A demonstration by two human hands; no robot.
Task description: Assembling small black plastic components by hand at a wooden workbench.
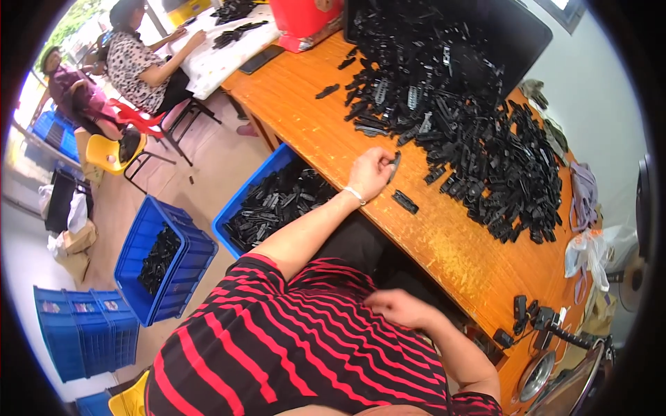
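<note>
My left hand [370, 175] is over the front edge of the wooden table [451, 246], its fingers pinching a small, slim black plastic piece [395, 167]. Just to the right, a similar loose black piece [405, 202] lies on the wood. A large heap of such black plastic pieces [479, 149] spreads over the far and right part of the table. My right hand [399, 307] is held low in front of my striped shirt, away from the table, with its fingers loosely curled and nothing visible in them.
A blue crate [223, 220] of black pieces stands below the table edge, left of my forearm. Another blue crate [142, 308] is tilted on the floor. A black tray [531, 41] spills pieces at the back. Adapters [524, 315] lie at right. A co-worker [142, 66] sits far left.
</note>
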